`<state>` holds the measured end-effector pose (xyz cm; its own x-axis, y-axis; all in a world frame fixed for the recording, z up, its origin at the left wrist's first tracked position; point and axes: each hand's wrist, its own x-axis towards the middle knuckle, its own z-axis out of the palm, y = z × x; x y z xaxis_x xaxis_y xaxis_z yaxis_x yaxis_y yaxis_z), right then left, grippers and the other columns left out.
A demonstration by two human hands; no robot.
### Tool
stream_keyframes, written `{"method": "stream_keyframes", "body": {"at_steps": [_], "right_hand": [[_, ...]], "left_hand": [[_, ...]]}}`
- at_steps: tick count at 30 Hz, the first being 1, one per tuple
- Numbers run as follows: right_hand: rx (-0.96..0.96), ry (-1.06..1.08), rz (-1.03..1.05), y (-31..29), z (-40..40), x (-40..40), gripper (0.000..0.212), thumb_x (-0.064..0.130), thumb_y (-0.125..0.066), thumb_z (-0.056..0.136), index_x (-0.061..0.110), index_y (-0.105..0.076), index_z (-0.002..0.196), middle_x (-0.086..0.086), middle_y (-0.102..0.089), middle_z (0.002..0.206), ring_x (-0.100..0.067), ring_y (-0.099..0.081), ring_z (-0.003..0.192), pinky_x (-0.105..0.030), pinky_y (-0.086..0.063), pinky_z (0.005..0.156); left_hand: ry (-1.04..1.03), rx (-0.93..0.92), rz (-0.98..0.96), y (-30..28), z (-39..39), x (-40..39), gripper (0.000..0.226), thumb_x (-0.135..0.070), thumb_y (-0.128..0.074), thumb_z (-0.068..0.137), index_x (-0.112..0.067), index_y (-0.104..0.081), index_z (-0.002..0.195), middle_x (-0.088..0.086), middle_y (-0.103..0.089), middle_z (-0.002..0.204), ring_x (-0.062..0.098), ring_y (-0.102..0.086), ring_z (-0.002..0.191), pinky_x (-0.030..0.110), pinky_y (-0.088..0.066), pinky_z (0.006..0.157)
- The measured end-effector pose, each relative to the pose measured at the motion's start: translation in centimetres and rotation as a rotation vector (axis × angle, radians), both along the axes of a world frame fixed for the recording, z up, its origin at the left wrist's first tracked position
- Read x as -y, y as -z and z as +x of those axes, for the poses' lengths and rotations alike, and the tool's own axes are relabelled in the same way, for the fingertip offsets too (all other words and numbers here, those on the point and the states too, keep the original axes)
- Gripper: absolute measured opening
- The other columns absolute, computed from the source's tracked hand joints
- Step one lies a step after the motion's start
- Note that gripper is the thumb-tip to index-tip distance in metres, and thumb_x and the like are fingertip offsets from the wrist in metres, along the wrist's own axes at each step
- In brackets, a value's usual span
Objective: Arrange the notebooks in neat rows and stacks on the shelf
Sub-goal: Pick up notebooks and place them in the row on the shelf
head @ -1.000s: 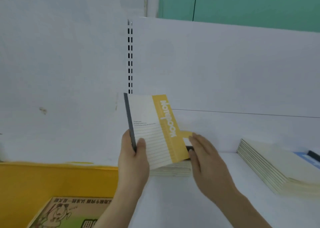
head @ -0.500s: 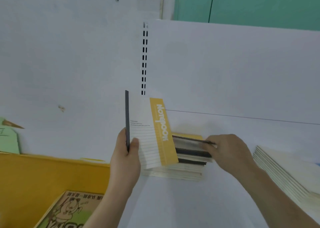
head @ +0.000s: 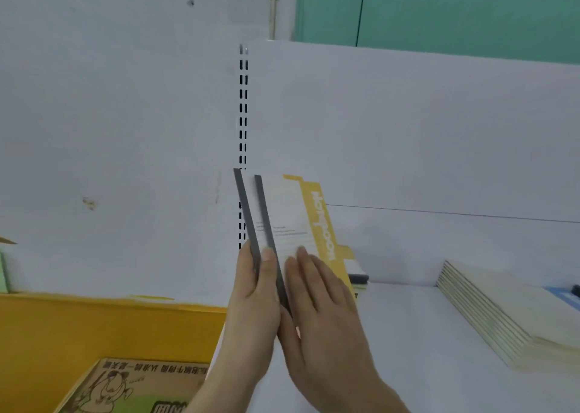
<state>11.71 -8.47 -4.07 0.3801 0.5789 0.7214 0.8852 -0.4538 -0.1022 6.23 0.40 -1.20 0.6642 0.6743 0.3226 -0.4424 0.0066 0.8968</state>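
- Above the shelf's (head: 408,334) left edge, two notebooks stand upright, held in the air with dark grey spines toward the camera.
- Left hand (head: 255,290) grips the left notebook (head: 246,214) low on its spine, thumb curled over the front, fingers behind.
- Right hand (head: 317,312) lies flat with straight fingers against the cover of the right notebook (head: 288,214), pressing it toward the left one; thumb hidden, so cannot tell whether it pinches.
- Right notebook's cover: white with ruled lines and a yellow band bearing white lettering.
- Behind the hands, near the shelf's back edge, a low stack of notebooks (head: 357,276) lies flat, mostly hidden.
- Toward the shelf's right edge, a stack of cream notebooks (head: 508,312) lies flat, well apart from the hands.
- Beyond the shelf's left edge, a yellow bin (head: 94,328) holds a cartoon-printed book (head: 131,387).
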Motion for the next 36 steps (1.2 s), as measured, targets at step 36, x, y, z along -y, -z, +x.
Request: {"method": "stream_keyframes", "body": {"at_steps": [36], "right_hand": [[-0.605, 0.339, 0.447, 1.6, 2.0, 26.6, 0.076, 0.033, -0.06, 0.09, 0.039, -0.014, 0.15, 0.023, -0.041, 0.121, -0.007, -0.053, 0.107, -0.027, -0.046, 0.09]], "left_hand": [[0.252, -0.159, 0.223, 2.6, 3.6, 20.4, 0.022, -0.026, -0.041, 0.106, -0.038, -0.052, 0.121, -0.014, -0.065, 0.087, 0.014, -0.065, 0.066, 0.035, -0.052, 0.04]]}}
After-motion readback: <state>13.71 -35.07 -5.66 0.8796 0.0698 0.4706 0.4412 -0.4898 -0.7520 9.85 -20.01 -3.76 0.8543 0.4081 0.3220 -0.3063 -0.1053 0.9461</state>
